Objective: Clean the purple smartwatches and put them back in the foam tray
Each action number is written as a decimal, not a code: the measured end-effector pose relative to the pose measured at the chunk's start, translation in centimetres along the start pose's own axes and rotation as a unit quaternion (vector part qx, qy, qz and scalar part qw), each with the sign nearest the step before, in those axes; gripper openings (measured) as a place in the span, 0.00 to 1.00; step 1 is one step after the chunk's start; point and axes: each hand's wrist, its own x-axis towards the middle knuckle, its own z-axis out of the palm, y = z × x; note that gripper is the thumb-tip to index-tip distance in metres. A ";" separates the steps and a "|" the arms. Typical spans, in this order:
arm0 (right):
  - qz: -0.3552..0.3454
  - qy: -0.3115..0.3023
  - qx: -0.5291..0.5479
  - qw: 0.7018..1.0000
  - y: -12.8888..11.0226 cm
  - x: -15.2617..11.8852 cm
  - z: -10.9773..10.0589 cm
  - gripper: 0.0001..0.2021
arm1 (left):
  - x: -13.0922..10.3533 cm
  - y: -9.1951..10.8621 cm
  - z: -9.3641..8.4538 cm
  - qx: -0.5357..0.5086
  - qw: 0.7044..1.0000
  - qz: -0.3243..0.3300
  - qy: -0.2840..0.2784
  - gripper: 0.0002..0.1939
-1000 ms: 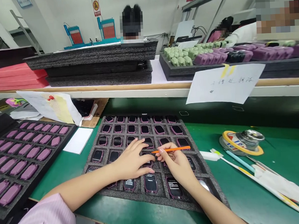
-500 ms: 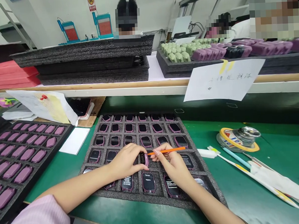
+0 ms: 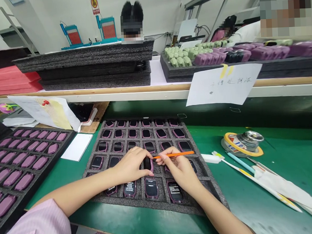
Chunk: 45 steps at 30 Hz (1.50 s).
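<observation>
Vs earlier: L hand (image 3: 129, 167) goes spread → pinch on tilted smartwatch (image 3: 147, 164), 2nd row from foam tray (image 3: 139, 203) front edge. R hand (image 3: 180, 168) fingertips closed on orange stick (image 3: 180, 154), tip at watch rim. Prob. edge work; needs steady hold.

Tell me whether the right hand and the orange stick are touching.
Touching: the head view shows the right hand gripping the orange stick between thumb and fingers, both ends sticking out.

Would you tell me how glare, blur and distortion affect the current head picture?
Head view: pale sheen on the green table at lower right, bright highlights on the metal-topped container; head view: left hand and right hand fairly sharp, though much text on the front watches is too small to read; head view: blocky pixelation near the top.
</observation>
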 end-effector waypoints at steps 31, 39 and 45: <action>0.014 0.078 -0.017 0.997 1.8 -0.8 -4.1 0.24 | 4.0 0.8 4.2 -0.037 0.995 0.095 0.011 0.15; 0.010 0.061 -0.047 0.997 2.2 -0.9 -4.1 0.22 | 4.2 0.8 4.4 -0.064 0.997 0.049 0.008 0.29; -0.008 0.062 -0.050 0.997 2.0 -1.1 -3.8 0.21 | 4.1 0.9 4.5 -0.071 0.997 0.028 0.002 0.28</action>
